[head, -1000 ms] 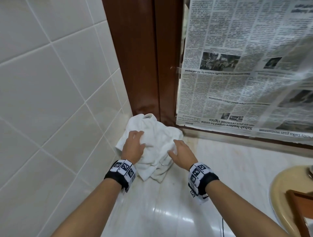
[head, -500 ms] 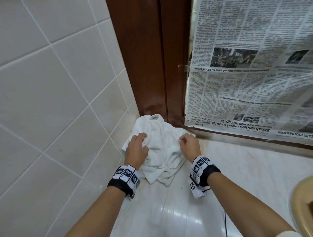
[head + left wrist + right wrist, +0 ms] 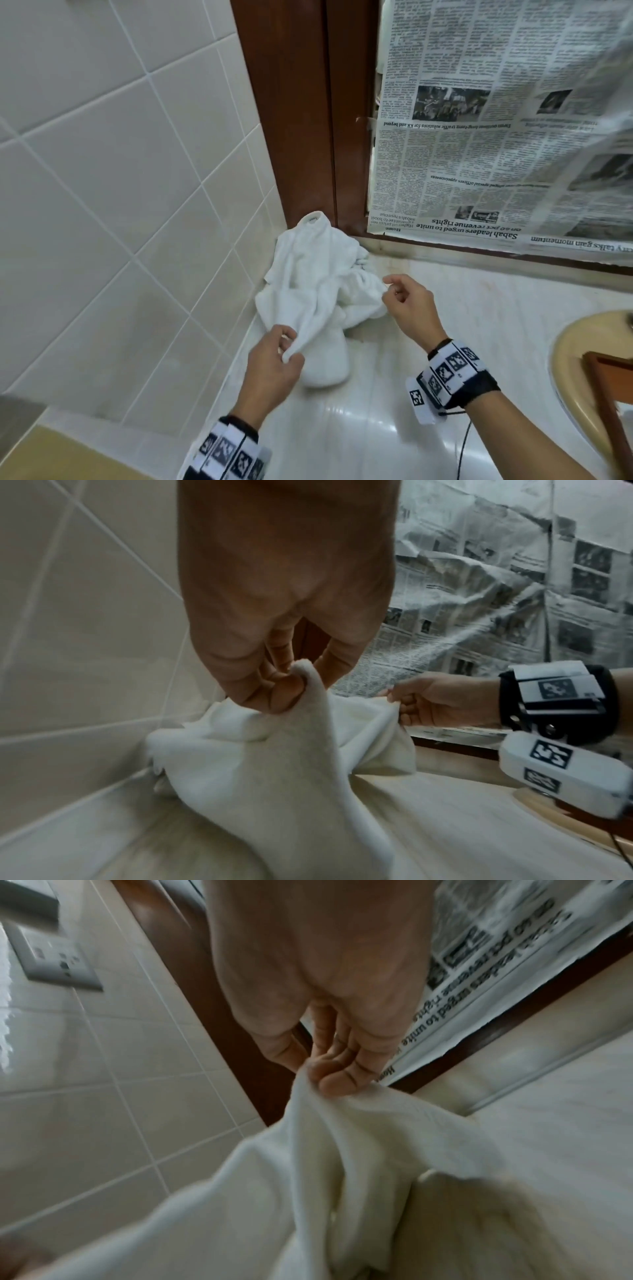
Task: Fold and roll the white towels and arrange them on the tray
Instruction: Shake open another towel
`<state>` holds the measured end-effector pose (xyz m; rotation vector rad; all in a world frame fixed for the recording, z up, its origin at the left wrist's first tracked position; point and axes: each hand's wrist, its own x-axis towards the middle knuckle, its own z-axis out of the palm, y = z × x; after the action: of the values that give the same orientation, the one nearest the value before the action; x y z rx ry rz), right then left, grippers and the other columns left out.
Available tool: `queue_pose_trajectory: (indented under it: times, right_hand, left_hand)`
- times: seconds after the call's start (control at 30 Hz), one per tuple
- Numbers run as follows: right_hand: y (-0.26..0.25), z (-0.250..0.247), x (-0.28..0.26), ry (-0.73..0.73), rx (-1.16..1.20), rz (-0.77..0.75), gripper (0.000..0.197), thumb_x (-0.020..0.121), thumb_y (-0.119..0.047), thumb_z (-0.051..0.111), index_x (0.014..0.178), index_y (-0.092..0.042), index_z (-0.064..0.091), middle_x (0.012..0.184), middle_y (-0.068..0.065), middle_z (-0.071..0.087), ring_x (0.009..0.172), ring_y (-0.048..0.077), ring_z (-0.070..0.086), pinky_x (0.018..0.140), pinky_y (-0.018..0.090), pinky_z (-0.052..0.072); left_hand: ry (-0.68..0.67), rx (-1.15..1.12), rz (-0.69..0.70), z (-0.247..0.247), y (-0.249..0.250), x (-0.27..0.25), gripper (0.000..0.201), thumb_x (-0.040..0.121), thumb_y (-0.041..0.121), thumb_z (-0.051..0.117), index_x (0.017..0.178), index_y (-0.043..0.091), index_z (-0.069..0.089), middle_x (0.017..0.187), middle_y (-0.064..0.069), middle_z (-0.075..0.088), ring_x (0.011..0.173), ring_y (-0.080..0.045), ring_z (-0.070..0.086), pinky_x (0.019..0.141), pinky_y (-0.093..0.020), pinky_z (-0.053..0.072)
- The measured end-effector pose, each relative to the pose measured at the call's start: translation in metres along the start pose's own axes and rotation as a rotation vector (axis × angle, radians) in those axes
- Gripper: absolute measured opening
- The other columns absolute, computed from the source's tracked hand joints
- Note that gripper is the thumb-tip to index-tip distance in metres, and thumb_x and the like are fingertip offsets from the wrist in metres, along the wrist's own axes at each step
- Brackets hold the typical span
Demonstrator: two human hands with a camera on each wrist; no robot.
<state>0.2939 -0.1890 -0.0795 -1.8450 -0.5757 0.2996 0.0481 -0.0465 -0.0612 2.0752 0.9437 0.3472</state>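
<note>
A fold of the white towel [image 3: 318,291] is pinched between the thumb and curled fingers of the left hand [image 3: 274,363], while another edge is pinched at the fingertips of the right hand [image 3: 409,305], both forearms being extended forward with banded wrists, the hands held apart.

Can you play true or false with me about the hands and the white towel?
1. The left hand pinches the white towel. True.
2. The right hand lies flat on the counter. False: it pinches an edge of the towel too.
3. The towel is rolled up neatly. False: it is a crumpled heap in the corner by the tiled wall.
4. Newspaper hangs behind the counter. True.
5. The towel lies inside the sink. False: it is on the counter, away from the sink.
</note>
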Motion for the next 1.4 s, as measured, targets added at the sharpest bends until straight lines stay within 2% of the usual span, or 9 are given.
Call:
queue_pose_trajectory:
  times: [0.2,0.37,0.5,0.63,0.8,1.07,1.23,1.3,1.4]
  right_hand:
    - [-0.014,-0.036,-0.071,-0.031,0.037,0.032,0.021,0.088,-0.009,0.063,0.101,-0.023,0.07,0.078,0.006,0.064,0.068,0.015,0.056,0.069,0.031,0.052]
    - [-0.005,-0.049,-0.137,-0.161,-0.048,0.091,0.019,0.086,-0.009,0.064,0.093,-0.026,0.069,0.077,0.008,0.065,0.064,0.015,0.055,0.065,0.033,0.051]
    - [0.039,-0.046,-0.169,-0.008,-0.335,0.219,0.033,0.091,-0.024,0.064,0.122,-0.018,0.059,0.109,0.005,0.062,0.092,0.022,0.061,0.085,0.039,0.053]
    - [0.067,-0.042,-0.183,0.08,-0.542,0.513,0.064,0.095,-0.041,0.056,0.144,-0.006,0.036,0.142,0.02,0.034,0.13,0.038,0.035,0.104,0.045,0.036]
    - [0.076,-0.027,-0.199,0.012,-0.564,0.502,0.049,0.093,-0.04,0.061,0.117,0.002,0.053,0.121,0.022,0.05,0.114,0.036,0.049,0.089,0.035,0.037]
    - [0.054,-0.056,-0.237,0.091,-0.17,0.277,0.012,0.09,-0.02,0.068,0.096,-0.018,0.059,0.09,-0.005,0.059,0.083,0.014,0.053,0.069,0.02,0.039]
    - [0.028,-0.082,-0.256,-0.035,-0.044,0.094,0.015,0.085,-0.015,0.072,0.084,-0.026,0.061,0.068,-0.012,0.055,0.06,0.005,0.045,0.06,0.017,0.039]
    - [0.017,-0.091,-0.262,-0.114,0.024,0.03,0.011,0.083,-0.016,0.073,0.091,-0.022,0.068,0.074,-0.003,0.062,0.065,0.009,0.05,0.063,0.02,0.042]
    - [0.004,-0.103,-0.272,-0.181,0.045,-0.022,0.012,0.078,-0.019,0.071,0.089,-0.016,0.072,0.077,0.003,0.065,0.069,0.009,0.053,0.066,0.025,0.043]
  left_hand:
    - [-0.288,-0.013,-0.073,0.015,-0.02,-0.063,0.021,0.082,0.016,0.066,0.098,0.027,0.057,0.09,0.003,0.06,0.067,-0.006,0.052,0.061,-0.011,0.041]
    - [-0.61,0.019,0.051,0.03,-0.021,-0.112,0.022,0.079,0.024,0.064,0.1,0.025,0.057,0.092,0.006,0.058,0.063,0.001,0.047,0.071,-0.016,0.045]
    - [-0.541,0.11,0.177,0.045,-0.034,-0.116,0.037,0.088,0.042,0.064,0.121,0.027,0.055,0.11,0.007,0.056,0.093,-0.007,0.056,0.091,-0.026,0.048]
    - [-0.337,0.176,0.311,0.064,-0.036,-0.082,0.055,0.095,0.044,0.057,0.143,0.021,0.044,0.141,-0.004,0.043,0.125,-0.024,0.046,0.107,-0.038,0.038]
    - [-0.426,0.345,0.233,0.091,-0.028,-0.042,0.059,0.096,0.05,0.054,0.149,0.031,0.038,0.155,-0.002,0.035,0.135,-0.029,0.04,0.108,-0.046,0.038]
    - [-0.619,0.452,0.19,0.09,-0.041,-0.102,0.047,0.092,0.048,0.06,0.134,0.026,0.057,0.127,-0.004,0.061,0.118,-0.023,0.056,0.097,-0.03,0.04]
    - [-0.33,0.095,0.223,0.076,0.007,-0.121,0.025,0.093,0.046,0.062,0.106,0.026,0.068,0.094,0.009,0.068,0.093,-0.01,0.064,0.084,-0.024,0.048]
    - [-0.247,-0.016,0.343,0.078,0.037,-0.12,0.03,0.096,0.041,0.06,0.121,0.024,0.063,0.107,0.008,0.066,0.1,-0.006,0.06,0.09,-0.025,0.046]
    - [-0.492,-0.12,0.255,0.095,0.064,-0.11,0.042,0.1,0.033,0.054,0.142,0.037,0.048,0.136,0.006,0.052,0.122,-0.009,0.048,0.106,-0.029,0.037]
